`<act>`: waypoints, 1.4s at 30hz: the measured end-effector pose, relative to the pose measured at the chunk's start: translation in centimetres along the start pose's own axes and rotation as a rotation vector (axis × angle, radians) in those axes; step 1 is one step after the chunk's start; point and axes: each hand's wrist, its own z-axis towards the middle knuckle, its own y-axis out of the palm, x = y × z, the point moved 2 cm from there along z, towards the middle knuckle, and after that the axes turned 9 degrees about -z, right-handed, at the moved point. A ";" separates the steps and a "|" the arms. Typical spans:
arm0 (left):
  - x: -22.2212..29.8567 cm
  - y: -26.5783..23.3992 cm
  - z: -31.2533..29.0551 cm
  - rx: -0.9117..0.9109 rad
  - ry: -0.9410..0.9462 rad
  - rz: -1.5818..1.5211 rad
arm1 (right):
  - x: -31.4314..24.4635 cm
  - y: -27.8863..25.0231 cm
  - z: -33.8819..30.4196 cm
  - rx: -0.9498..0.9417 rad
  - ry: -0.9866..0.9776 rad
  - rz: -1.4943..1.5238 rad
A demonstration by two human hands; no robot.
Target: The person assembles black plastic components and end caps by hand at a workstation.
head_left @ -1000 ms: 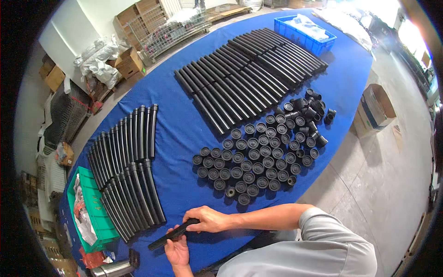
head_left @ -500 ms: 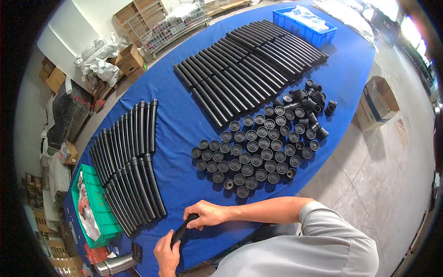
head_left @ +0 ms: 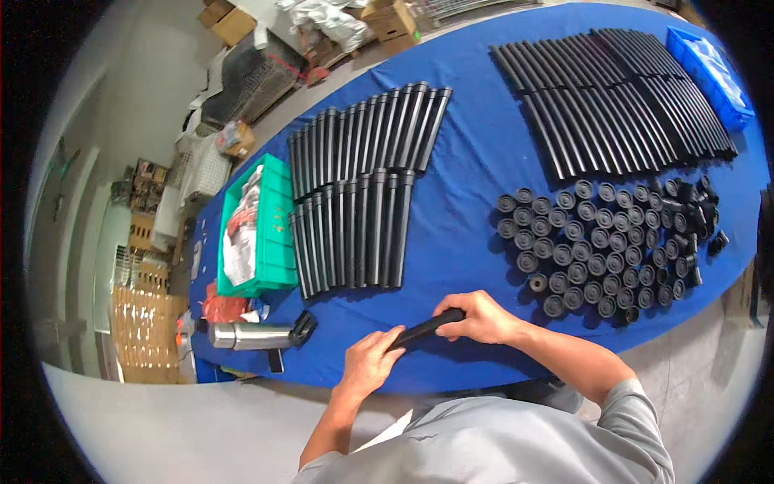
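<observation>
Between my two hands a short black tube (head_left: pixel 422 331) is held at a slant above the near edge of the blue-covered table (head_left: pixel 459 218). My left hand (head_left: pixel 372 360) has its fingers closed on the tube's lower left end. Around the upper right end, my right hand (head_left: pixel 477 318) is wrapped. Ahead and to the left, two rows of capped black tubes (head_left: pixel 355 218) lie side by side. To the right, many round black caps (head_left: pixel 592 250) stand in a loose cluster. Behind them plain black tubes (head_left: pixel 597 121) lie in long rows.
A green crate (head_left: pixel 278 218) with plastic bags stands on the left. Near it lie a steel flask (head_left: pixel 254 335), a red bag (head_left: pixel 224 306) and a small dark object (head_left: pixel 276 360). A blue crate (head_left: pixel 693 64) sits at the far right. Cardboard boxes (head_left: pixel 391 24) are beyond the table.
The view has swung left, so the table's contents appear shifted right and the flask shows fully. Both hands still hold the tube, which now lies at a flatter slant.
</observation>
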 end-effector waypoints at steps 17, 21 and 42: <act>-12.6 -13.7 27.5 0.556 0.044 0.306 | 0.5 0.0 0.5 -0.075 0.121 0.278; -14.6 -12.2 34.1 0.559 -0.161 0.390 | 0.9 -0.2 0.6 -0.071 0.132 0.282; -15.9 -10.0 37.4 0.490 -0.384 0.500 | 1.1 -0.3 0.8 -0.099 0.134 0.268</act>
